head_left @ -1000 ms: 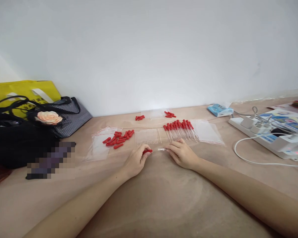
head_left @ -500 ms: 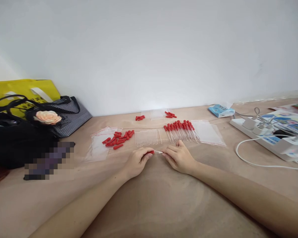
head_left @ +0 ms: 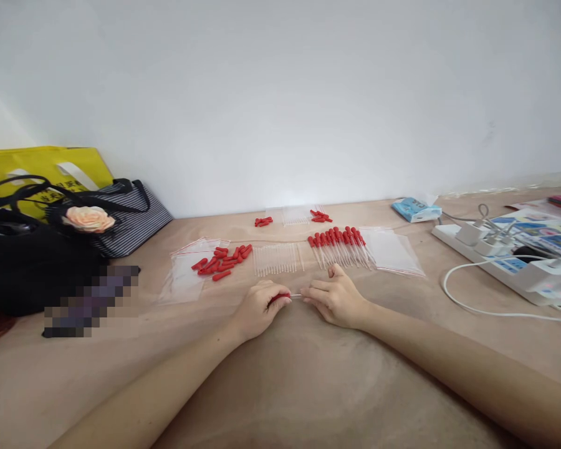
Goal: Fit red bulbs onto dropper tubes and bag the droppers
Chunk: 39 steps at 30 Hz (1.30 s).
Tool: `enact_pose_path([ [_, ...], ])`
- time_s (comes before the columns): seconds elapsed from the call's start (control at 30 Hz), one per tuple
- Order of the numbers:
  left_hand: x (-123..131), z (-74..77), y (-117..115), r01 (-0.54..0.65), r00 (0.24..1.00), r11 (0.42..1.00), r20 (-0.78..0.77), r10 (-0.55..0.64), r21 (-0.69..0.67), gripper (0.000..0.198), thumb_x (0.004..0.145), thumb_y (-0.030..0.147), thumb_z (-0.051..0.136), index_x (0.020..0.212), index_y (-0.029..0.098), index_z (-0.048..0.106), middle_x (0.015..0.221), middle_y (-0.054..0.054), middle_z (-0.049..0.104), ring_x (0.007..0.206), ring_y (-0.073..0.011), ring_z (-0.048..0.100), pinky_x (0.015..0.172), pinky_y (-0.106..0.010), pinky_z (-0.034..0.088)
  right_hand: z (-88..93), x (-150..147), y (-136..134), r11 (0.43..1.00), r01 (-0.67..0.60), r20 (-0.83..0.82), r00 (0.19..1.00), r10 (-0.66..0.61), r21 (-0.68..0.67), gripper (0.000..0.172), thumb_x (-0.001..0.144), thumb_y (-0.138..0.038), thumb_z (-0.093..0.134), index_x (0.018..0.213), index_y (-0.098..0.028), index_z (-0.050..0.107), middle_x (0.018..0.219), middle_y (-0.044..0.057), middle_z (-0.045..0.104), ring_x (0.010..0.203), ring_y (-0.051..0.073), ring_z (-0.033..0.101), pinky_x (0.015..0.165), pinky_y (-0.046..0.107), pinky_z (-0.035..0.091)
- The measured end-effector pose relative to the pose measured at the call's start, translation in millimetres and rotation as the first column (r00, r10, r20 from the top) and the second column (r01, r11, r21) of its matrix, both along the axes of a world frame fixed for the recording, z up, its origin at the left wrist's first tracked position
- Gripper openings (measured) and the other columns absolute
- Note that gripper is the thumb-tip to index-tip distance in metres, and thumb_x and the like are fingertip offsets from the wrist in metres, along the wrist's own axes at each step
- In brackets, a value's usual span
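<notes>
Left grip (head_left: pixel 258 309) pinches red bulb (head_left: pixel 279 299); right grip (head_left: pixel 334 300), tube (head_left: pixel 296 296).

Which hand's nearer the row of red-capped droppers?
Right. The right hand is just in front of the row of red-capped droppers; the left hand is farther off, in front and to its left.

Tan bench (head_left: pixel 290 399): row of clr tubes (head_left: pixel 277 259) mid, red-capped tubes (head_left: pixel 336 236) just R, loose red caps (head_left: pixel 222 275) L, some on clr bag (head_left: pixel 182 284); tissue pk (head_left: pixel 415 210) + wht pwr strip (head_left: pixel 472 251) far R; blk bag (head_left: pixel 42 271) far L.
</notes>
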<state>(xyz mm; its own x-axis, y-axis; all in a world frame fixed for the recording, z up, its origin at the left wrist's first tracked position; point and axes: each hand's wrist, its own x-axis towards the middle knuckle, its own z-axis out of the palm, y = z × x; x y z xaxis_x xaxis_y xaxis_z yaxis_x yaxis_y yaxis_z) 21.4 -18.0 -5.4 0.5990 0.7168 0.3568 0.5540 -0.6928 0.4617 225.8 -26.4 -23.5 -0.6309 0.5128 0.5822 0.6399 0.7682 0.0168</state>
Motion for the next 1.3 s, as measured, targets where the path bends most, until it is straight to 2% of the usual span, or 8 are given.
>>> enact_pose_path([
  [0.17,1.3,-4.4,-0.4,0.078,0.997,0.982,-0.026,-0.074,0.171,0.019,0.085,0.025,0.042,0.078,0.015,0.058,0.07,-0.004,0.061,0.068,-0.0148,0.052,0.071,-0.03,0.04,-0.3,-0.2,-0.7,1.0,-0.01,-0.025,1.0,0.01,0.003,0.023,0.085,-0.019,0.037,0.081,-0.015,0.06,0.067,0.001,0.059,0.051,0.009,0.038,0.064,0.031,0.019],
  [0.3,3.3,-6.1,-1.5,0.108,0.994,0.967,-0.042,-0.101,0.231,0.022,0.086,0.025,0.039,0.077,0.015,0.057,0.071,-0.004,0.061,0.067,-0.0147,0.051,0.075,-0.032,0.04,0.0,-2.8,-2.1,1.0,-0.022,-0.046,0.999,0.021,-0.019,0.024,0.084,-0.018,0.036,0.079,-0.015,0.059,0.066,0.001,0.058,0.052,0.009,0.039,0.063,0.031,0.019],
  [0.77,5.1,-7.0,-0.9,0.147,0.989,0.961,-0.053,-0.139,0.232,0.022,0.086,0.025,0.038,0.079,0.016,0.057,0.073,-0.004,0.062,0.067,-0.0144,0.052,0.076,-0.033,0.041,-2.4,-7.5,1.5,0.992,-0.052,-0.053,0.998,0.046,-0.114,0.023,0.085,-0.02,0.037,0.08,-0.016,0.059,0.068,0.002,0.06,0.055,0.01,0.043,0.063,0.029,0.021],
  [0.9,4.6,-6.0,0.3,0.15,0.989,0.962,-0.044,-0.144,0.228,0.022,0.086,0.025,0.04,0.078,0.016,0.058,0.072,-0.005,0.062,0.067,-0.0147,0.052,0.075,-0.032,0.04,-1.4,-8.5,1.8,0.98,-0.08,-0.064,0.996,0.07,-0.184,0.024,0.086,-0.021,0.036,0.08,-0.014,0.058,0.069,0.003,0.06,0.061,0.012,0.048,0.063,0.028,0.025],
  [1.1,-3.5,1.2,3.0,0.107,0.993,0.984,-0.067,-0.098,0.14,0.019,0.083,0.03,0.045,0.084,0.018,0.059,0.076,-0.004,0.064,0.074,-0.0158,0.054,0.076,-0.032,0.039,1.8,-3.4,0.0,0.947,-0.11,-0.096,0.992,0.085,-0.301,0.023,0.089,-0.024,0.036,0.093,-0.017,0.057,0.082,0.004,0.062,0.073,0.012,0.054,0.066,0.026,0.029],
  [1.3,-9.6,0.2,4.4,0.078,0.996,0.987,-0.052,-0.072,0.138,0.018,0.084,0.029,0.044,0.081,0.019,0.059,0.075,-0.003,0.063,0.074,-0.0159,0.055,0.076,-0.032,0.039,2.7,4.2,-1.9,0.972,-0.027,-0.039,0.999,0.018,-0.233,0.019,0.085,-0.027,0.044,0.087,-0.019,0.06,0.077,0.003,0.061,0.075,0.014,0.053,0.067,0.028,0.028],
])
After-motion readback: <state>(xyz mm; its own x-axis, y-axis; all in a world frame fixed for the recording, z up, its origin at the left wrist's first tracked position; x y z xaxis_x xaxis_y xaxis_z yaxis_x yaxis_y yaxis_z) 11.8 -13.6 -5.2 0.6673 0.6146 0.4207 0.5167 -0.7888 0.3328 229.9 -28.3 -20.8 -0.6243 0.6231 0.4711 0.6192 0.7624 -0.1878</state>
